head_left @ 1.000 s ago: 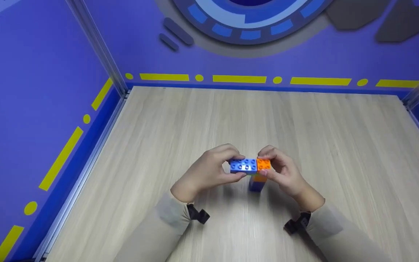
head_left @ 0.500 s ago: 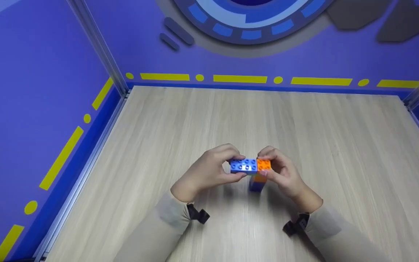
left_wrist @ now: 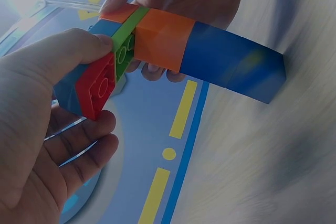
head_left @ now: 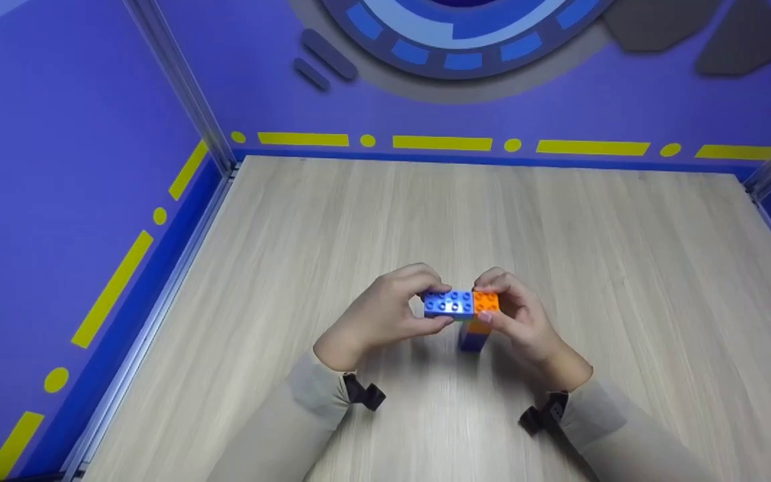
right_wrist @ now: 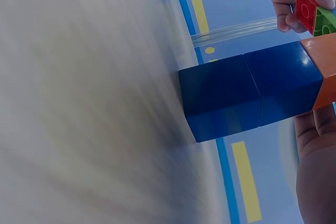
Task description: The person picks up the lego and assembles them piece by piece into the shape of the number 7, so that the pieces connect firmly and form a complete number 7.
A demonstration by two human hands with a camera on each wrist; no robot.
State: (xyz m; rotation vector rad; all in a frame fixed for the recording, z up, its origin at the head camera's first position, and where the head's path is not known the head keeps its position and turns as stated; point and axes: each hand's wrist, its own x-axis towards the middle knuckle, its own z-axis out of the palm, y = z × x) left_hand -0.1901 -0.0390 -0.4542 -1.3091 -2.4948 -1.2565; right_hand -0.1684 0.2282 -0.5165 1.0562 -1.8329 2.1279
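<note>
A tower of toy building bricks stands upright on the table. Its base is two blue blocks (right_wrist: 252,92), followed by an orange block (left_wrist: 161,39) and a thin green plate (left_wrist: 122,53). On top, a studded blue brick (head_left: 449,304) sits beside a small orange brick (head_left: 485,300); the blue one juts out leftward. Under that overhang is a red plate (left_wrist: 98,90). My left hand (head_left: 385,311) pinches the blue brick between thumb and fingers. My right hand (head_left: 525,320) pinches the top orange brick from the right, thumb on its near side.
A light wood-grain table (head_left: 332,221) spreads around the tower. Blue panels with yellow marks (head_left: 442,142) wall in the back and sides, joined by metal corner posts (head_left: 181,80). Each wrist carries a small black camera mount.
Both hands keep the same grip on the bricks. My right wrist has shifted very slightly to the left; the tower stands where it was.
</note>
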